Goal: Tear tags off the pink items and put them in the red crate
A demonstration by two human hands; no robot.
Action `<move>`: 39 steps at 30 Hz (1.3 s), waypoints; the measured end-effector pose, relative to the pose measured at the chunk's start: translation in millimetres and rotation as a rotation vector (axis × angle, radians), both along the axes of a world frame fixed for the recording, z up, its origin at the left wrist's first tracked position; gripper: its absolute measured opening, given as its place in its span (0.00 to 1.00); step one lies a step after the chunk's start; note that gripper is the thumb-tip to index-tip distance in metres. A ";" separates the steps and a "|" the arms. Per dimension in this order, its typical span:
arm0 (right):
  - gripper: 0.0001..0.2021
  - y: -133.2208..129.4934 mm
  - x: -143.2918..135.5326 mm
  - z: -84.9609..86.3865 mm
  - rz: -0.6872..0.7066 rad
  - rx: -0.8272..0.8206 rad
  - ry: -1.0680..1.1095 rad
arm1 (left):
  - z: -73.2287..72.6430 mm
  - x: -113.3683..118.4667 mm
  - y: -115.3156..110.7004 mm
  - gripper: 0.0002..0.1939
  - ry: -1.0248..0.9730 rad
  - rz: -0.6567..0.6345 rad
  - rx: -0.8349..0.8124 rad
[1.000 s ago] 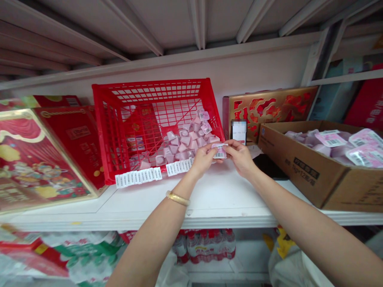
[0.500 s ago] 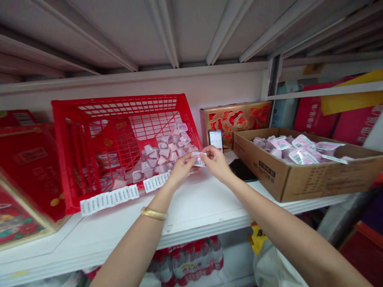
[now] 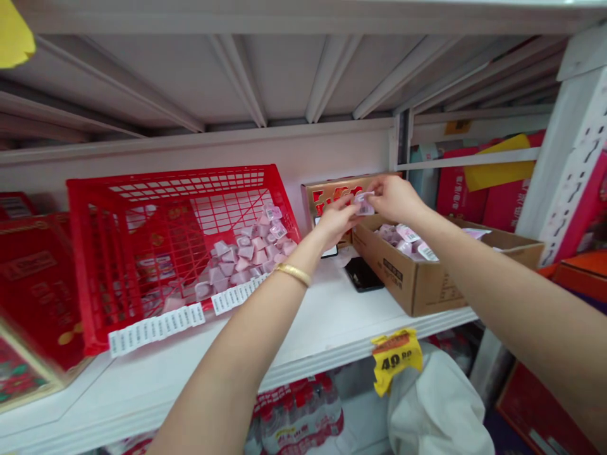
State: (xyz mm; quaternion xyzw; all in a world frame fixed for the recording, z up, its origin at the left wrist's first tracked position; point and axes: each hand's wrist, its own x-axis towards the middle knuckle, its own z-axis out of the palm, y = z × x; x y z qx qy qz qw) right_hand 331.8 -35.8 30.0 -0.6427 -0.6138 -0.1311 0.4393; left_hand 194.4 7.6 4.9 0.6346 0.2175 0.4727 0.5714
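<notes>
A small pale-purple jelly cup (image 3: 364, 205) with a printed lid is between my hands, above the near left corner of the cardboard box (image 3: 408, 287). My left hand (image 3: 337, 220), with a gold bangle on its wrist, pinches the cup's left side. On the other side, the fingers of my right hand (image 3: 397, 197) are closed at its upper right edge. More such cups (image 3: 412, 243) fill the box, some with barcodes on their lids. A tilted red plastic basket (image 3: 279, 189) at left holds a heap of similar cups (image 3: 244, 253).
Strips of barcode stickers (image 3: 156, 328) hang along the basket's front rim. A black phone (image 3: 363, 274) lies beside the box. Behind my hands stands a gold-and-red gift box (image 3: 315, 197). The upper shelf (image 3: 284, 82) hangs low overhead; a yellow price tag (image 3: 397, 360) hangs at the shelf edge.
Both hands have moved right and up with the cup, from in front of the basket to over the box's corner. The view has shifted too.
</notes>
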 end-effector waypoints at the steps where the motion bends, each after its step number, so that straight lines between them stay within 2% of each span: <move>1: 0.13 2.3 8.6 2.2 -0.094 -0.009 -0.048 | 2.5 9.1 1.7 0.22 0.026 0.024 -0.027; 3: 0.19 2.9 15.2 -0.1 -0.215 -0.019 -0.137 | -0.3 17.6 4.3 0.25 0.093 0.113 -0.030; 4: 0.21 1.5 12.8 -4.2 -0.225 -0.018 -0.170 | -5.3 16.8 5.3 0.25 0.131 0.160 -0.006; 7: 0.17 -3.9 -13.3 -22.9 -0.096 -0.014 -0.222 | -28.3 -4.3 9.3 0.23 0.217 0.264 0.112; 10: 0.14 -2.9 -50.6 -43.7 0.090 -0.038 -0.233 | -47.5 -46.4 16.7 0.19 0.231 0.353 0.183; 14: 0.11 14.8 -89.5 -69.8 0.235 -0.102 -0.179 | -53.5 -114.3 33.6 0.13 0.239 0.545 0.168; 17: 0.10 32.7 -109.6 -90.5 0.293 -0.127 -0.140 | -54.7 -155.1 49.2 0.11 0.398 0.711 0.145; 19: 0.10 43.1 -121.5 -104.3 0.325 -0.131 -0.119 | -58.7 -171.8 58.6 0.07 0.554 0.768 0.169; 23: 0.10 56.6 -140.8 -127.3 0.381 -0.111 -0.089 | -71.4 -180.4 69.7 0.04 0.858 0.787 0.247; 28: 0.12 60.8 -147.2 -141.9 0.418 -0.082 -0.059 | -79.7 -171.3 71.6 0.05 0.974 0.772 0.264; 34: 0.12 59.8 -144.4 -148.8 0.465 -0.099 -0.013 | -76.7 -172.4 72.9 0.05 0.978 0.776 0.256; 39: 0.12 61.8 -143.1 -152.7 0.479 -0.094 0.018 | -80.4 -179.9 78.6 0.06 0.830 0.748 0.189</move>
